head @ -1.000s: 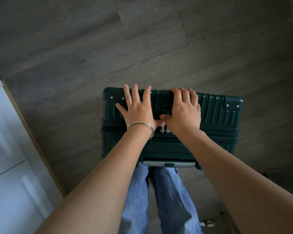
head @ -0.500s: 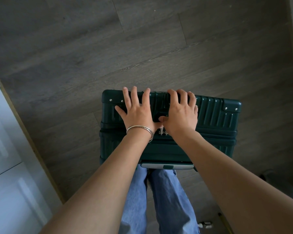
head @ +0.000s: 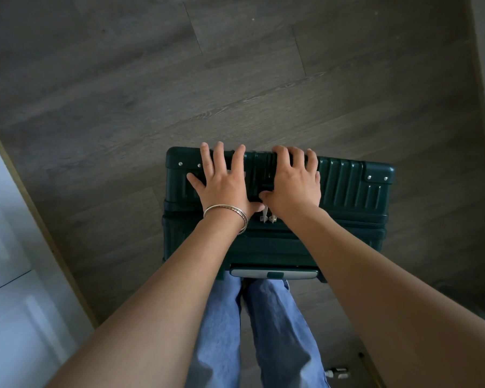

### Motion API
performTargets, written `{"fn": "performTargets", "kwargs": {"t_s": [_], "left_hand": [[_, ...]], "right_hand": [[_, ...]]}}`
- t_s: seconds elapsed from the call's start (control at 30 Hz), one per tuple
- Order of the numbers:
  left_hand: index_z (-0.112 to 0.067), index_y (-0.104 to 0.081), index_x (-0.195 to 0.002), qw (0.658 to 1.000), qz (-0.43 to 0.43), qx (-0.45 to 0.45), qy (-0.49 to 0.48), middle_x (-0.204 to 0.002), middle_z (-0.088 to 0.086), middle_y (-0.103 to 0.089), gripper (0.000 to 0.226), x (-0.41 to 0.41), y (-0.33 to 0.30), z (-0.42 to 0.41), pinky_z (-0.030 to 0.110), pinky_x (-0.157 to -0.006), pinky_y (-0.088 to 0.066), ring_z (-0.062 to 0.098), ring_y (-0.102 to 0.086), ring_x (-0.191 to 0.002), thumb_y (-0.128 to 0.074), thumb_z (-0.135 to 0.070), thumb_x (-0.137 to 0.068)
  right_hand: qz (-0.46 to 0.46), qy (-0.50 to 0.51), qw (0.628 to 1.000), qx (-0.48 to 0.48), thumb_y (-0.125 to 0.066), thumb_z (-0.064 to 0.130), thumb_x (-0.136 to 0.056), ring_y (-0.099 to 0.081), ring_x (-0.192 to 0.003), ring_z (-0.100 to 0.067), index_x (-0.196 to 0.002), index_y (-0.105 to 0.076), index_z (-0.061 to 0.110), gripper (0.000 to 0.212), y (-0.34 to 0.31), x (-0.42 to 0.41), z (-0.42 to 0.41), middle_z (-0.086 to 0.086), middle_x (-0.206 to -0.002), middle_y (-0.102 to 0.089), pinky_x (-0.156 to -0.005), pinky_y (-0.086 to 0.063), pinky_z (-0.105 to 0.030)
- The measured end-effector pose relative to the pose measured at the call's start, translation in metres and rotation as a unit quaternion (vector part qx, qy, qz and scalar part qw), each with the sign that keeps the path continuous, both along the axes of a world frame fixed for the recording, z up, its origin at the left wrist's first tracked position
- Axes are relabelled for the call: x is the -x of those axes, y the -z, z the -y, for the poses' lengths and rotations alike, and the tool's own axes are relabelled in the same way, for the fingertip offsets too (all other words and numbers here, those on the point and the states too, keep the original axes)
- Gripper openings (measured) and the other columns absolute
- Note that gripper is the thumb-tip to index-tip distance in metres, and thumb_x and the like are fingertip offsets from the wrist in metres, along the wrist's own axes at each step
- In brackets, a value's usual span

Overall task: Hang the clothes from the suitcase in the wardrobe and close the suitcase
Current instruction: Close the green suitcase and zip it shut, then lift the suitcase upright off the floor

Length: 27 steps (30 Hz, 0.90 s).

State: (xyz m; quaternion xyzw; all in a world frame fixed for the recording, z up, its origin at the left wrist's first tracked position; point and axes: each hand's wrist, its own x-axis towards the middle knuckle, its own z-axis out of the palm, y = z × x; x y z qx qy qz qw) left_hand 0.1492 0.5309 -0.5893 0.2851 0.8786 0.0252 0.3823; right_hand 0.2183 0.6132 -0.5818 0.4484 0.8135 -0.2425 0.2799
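fingers (head: 237, 158) of both hands spread flat on closed green suitcase (head: 347, 189); white wardrobe door (head: 14, 275) at left.

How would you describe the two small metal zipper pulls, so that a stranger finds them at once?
Start at the dark green suitcase standing on the grey floor. Look at its top, between the two wrists, just right of the silver bracelet. The zipper pulls hang there side by side, the only pale, shiny bits on the dark seam.

One suitcase (head: 347, 186), two hands (left (head: 224, 186), right (head: 291, 186)), one bracelet (head: 227, 212)
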Motion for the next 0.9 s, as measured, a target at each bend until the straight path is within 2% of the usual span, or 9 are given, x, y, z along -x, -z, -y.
{"fn": "performTargets", "kwargs": {"t_s": [0.17,0.23,0.3,0.4,0.5,0.57,0.63,0.7,0.9], "left_hand": [[-0.029,-0.013,-0.147,1.000,0.026,-0.013,0.005,-0.158,0.003,0.004,0.107,0.007,-0.006,0.004,0.063,-0.111,-0.007,0.027,0.017,-0.145,-0.078,-0.044,-0.064],[-0.028,-0.014,-0.147,0.999,0.031,-0.035,-0.004,-0.158,0.001,0.006,0.101,0.009,-0.008,0.011,0.060,-0.113,-0.007,0.024,0.016,-0.145,-0.077,-0.039,-0.068],[-0.025,-0.015,-0.147,0.998,0.023,-0.063,-0.015,-0.158,0.003,0.006,0.097,0.011,-0.011,0.020,0.057,-0.115,-0.010,0.023,0.012,-0.146,-0.076,-0.033,-0.072],[-0.025,-0.012,-0.148,0.997,-0.018,-0.056,-0.048,-0.158,0.005,0.006,0.100,0.015,-0.015,0.036,0.055,-0.115,-0.015,0.025,0.007,-0.147,-0.075,-0.033,-0.072],[-0.025,-0.002,-0.149,0.989,-0.026,-0.012,-0.142,-0.158,0.008,0.004,0.111,0.021,-0.018,0.056,0.054,-0.116,-0.018,0.030,0.001,-0.146,-0.078,-0.036,-0.069],[-0.021,-0.002,-0.149,0.973,0.016,0.003,-0.231,-0.157,0.012,-0.008,0.114,0.023,-0.019,0.071,0.050,-0.116,-0.022,0.032,-0.012,-0.145,-0.080,-0.034,-0.067],[-0.015,-0.016,-0.146,0.949,0.071,0.010,-0.306,-0.151,0.013,-0.028,0.103,0.020,-0.019,0.086,0.045,-0.111,-0.031,0.032,-0.031,-0.138,-0.080,-0.031,-0.068],[-0.011,-0.030,-0.139,0.940,0.095,0.027,-0.327,-0.142,0.013,-0.043,0.087,0.012,-0.021,0.100,0.043,-0.105,-0.037,0.033,-0.043,-0.129,-0.078,-0.029,-0.070],[-0.010,-0.027,-0.140,0.934,0.067,0.019,-0.351,-0.142,0.016,-0.041,0.085,-0.006,-0.016,0.118,0.045,-0.104,-0.037,0.036,-0.044,-0.127,-0.076,-0.028,-0.073]], "right_hand": [[-0.045,-0.015,0.997,0.068,-0.068,0.035,-0.081,0.003,-0.147,-0.027,-0.149,-0.015,0.025,0.087,-0.010,-0.014,-0.011,-0.002,-0.158,-0.012,-0.119,-0.011,-0.043],[-0.082,0.014,0.994,0.071,-0.065,0.034,-0.085,0.002,-0.148,-0.023,-0.149,-0.017,0.023,0.081,-0.015,-0.023,-0.015,-0.001,-0.159,-0.010,-0.119,-0.008,-0.038],[-0.095,0.077,0.992,0.031,-0.064,0.035,-0.085,-0.003,-0.148,-0.022,-0.148,-0.020,0.022,0.078,-0.019,-0.035,-0.021,-0.001,-0.159,-0.010,-0.119,-0.010,-0.039],[-0.021,0.169,0.985,-0.042,-0.066,0.035,-0.084,-0.004,-0.147,-0.027,-0.150,-0.014,0.021,0.086,-0.024,-0.062,-0.036,-0.007,-0.159,-0.005,-0.120,-0.014,-0.045],[0.113,0.257,0.959,-0.048,-0.069,0.047,-0.078,-0.004,-0.146,-0.033,-0.150,0.000,0.020,0.104,-0.026,-0.091,-0.046,-0.016,-0.158,-0.001,-0.117,-0.015,-0.051],[0.153,0.329,0.932,0.001,-0.071,0.053,-0.073,-0.022,-0.141,-0.038,-0.150,0.003,0.020,0.112,-0.023,-0.107,-0.050,-0.019,-0.155,-0.014,-0.112,-0.028,-0.053],[0.141,0.359,0.922,0.045,-0.073,0.050,-0.072,-0.042,-0.129,-0.040,-0.150,-0.002,0.020,0.110,-0.020,-0.117,-0.051,-0.019,-0.149,-0.031,-0.101,-0.042,-0.049],[0.117,0.355,0.926,0.046,-0.075,0.045,-0.072,-0.049,-0.121,-0.039,-0.148,-0.011,0.018,0.103,-0.019,-0.121,-0.051,-0.019,-0.144,-0.039,-0.095,-0.046,-0.045],[0.087,0.279,0.956,0.033,-0.072,0.038,-0.077,-0.046,-0.124,-0.038,-0.149,-0.007,0.025,0.098,-0.017,-0.116,-0.061,-0.016,-0.144,-0.038,-0.101,-0.045,-0.046]]}}
